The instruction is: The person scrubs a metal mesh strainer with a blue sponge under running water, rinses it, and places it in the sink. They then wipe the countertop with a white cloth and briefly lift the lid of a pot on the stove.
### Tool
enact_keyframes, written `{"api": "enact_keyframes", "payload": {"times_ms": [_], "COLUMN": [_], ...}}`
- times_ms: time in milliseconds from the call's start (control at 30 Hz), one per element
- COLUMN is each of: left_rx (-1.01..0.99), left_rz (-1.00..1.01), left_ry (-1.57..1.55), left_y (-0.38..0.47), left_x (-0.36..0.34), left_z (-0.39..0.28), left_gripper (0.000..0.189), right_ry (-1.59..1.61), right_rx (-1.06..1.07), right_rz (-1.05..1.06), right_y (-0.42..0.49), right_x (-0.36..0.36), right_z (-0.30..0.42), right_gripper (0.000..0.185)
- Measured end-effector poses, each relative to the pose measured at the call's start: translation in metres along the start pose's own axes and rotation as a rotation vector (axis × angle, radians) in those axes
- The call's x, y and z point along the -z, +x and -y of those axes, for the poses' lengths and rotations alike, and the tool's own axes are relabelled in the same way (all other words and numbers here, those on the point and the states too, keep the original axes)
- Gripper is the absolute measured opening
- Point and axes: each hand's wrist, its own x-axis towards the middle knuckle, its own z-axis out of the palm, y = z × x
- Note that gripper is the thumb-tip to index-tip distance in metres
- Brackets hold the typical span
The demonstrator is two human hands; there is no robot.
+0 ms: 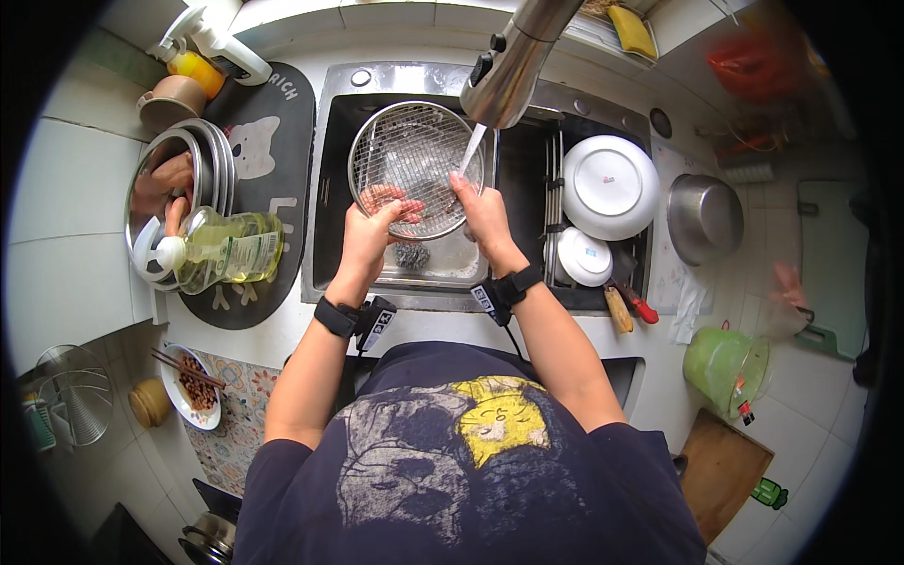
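Note:
A round wire-mesh rack with a metal rim (417, 152) is tilted over the left sink basin (332, 212). My left hand (374, 226) grips its lower left rim, with the fingers seen through the mesh. On the lower right rim, my right hand (484, 215) has its thumb over the edge. Water runs from the pull-out faucet (505, 81) onto the rack's right side, close to my right thumb. Below the rack, a steel wool scrubber (412, 256) lies in a basin or tray (452, 265) whose far part is hidden.
White dishes (611, 187) and knives (639, 304) stand in the right basin's rack. Steel bowls (222, 159) and a dish soap bottle (244, 247) crowd the drying mat (279, 127) at left. To the right are a steel pot (706, 219) and green bin (717, 367).

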Motion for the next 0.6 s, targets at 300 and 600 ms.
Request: {"api": "enact_keyframes", "payload": {"times_ms": [300,600], "left_rx": [-0.171,-0.337], "left_rz": [-0.126,-0.219], "left_ry": [0.085,0.199], "left_y": [0.001,0.0], "left_x": [-0.004,-0.029], "left_z": [0.002,0.009], "left_gripper": [0.012,0.008], "right_ry": [-0.546,-0.679], "right_rx": [0.783,0.814], "right_rz": [-0.329,-0.287], "right_y": [-0.024,-0.021], "right_x": [0.009,-0.01], "right_z": [0.019,0.019], "right_gripper": [0.014,0.004]}}
